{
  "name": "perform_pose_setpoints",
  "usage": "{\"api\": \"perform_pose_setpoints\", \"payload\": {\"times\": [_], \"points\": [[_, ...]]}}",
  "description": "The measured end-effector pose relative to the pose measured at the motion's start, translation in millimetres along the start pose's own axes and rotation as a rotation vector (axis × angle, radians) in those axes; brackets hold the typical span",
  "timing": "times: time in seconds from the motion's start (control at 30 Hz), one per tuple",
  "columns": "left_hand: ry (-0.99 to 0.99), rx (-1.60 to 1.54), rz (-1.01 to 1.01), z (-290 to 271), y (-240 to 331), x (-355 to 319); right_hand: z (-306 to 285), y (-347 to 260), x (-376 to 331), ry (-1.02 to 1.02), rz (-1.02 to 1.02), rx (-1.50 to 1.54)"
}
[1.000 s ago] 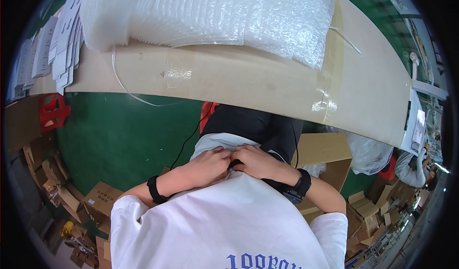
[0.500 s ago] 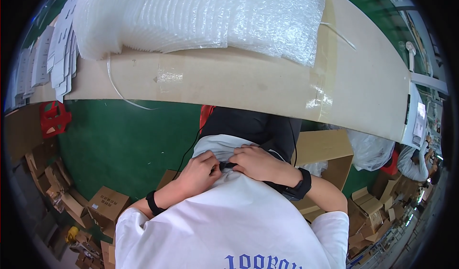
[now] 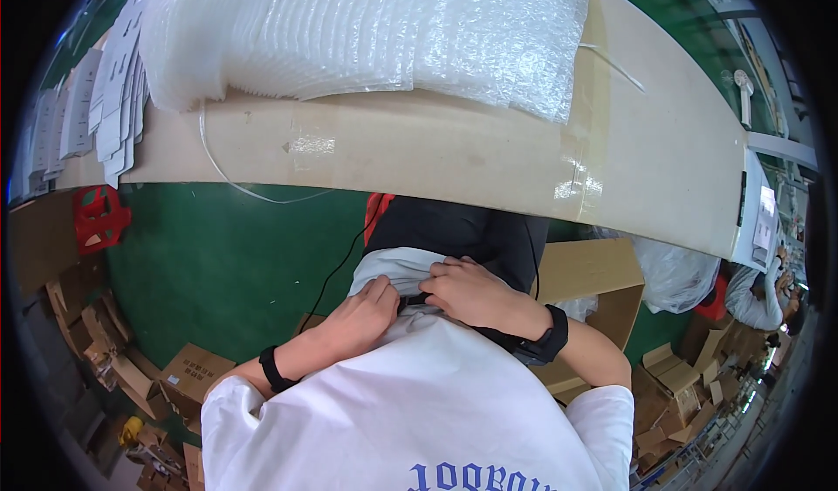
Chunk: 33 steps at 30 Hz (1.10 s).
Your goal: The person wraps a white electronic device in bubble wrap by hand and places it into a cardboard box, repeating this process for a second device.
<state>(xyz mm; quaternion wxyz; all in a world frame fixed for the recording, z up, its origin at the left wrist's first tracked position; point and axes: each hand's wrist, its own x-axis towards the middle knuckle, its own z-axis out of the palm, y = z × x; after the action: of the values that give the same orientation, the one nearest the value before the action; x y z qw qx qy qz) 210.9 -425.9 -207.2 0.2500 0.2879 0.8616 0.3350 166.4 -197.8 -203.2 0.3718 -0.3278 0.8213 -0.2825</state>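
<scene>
Both hands are at my waist, over the gathered hem of my white T-shirt point(image 3: 384, 386). My left hand point(image 3: 371, 309) has its fingers curled closed at one end of a short black strap point(image 3: 412, 301). From the other side my right hand point(image 3: 458, 288) closes its fingers on the same strap, its knuckles upward. The fingertips are partly hidden under the hands. A black band circles each wrist, and a dark pouch-like piece point(image 3: 532, 350) sits beneath the right wrist. Thin black cables run down beside my dark trousers point(image 3: 445, 220).
Ahead stands a cardboard-topped table point(image 3: 419, 151) bearing a thick stack of bubble wrap bags point(image 3: 367, 33). Folded white cartons point(image 3: 118, 89) lie at its left. An open cardboard box point(image 3: 594, 268) is at my right, a red stool point(image 3: 100, 219) at left. Another person point(image 3: 758, 297) works far right.
Both hands stay at the waist with only slight shifts; the left forearm has moved a little outward. The view has shifted slightly.
</scene>
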Motion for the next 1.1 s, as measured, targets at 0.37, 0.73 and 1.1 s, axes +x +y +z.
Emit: {"api": "perform_pose_setpoints", "payload": {"times": [0.37,0.73,1.1], "points": [[-0.019,-0.356,-0.096,-9.1,-3.2,7.7,-4.5,-2.8,-4.3,0.044,0.036,-0.215],[-0.064,-0.317,-0.241,-5.8,7.1,13.1,-4.3,-15.4,-18.9,0.129,0.099,-0.303],[-0.004,-0.341,-0.185,-3.8,3.3,5.9,-5.8,-14.2,-7.2,-0.15,-0.199,-0.412]]}}
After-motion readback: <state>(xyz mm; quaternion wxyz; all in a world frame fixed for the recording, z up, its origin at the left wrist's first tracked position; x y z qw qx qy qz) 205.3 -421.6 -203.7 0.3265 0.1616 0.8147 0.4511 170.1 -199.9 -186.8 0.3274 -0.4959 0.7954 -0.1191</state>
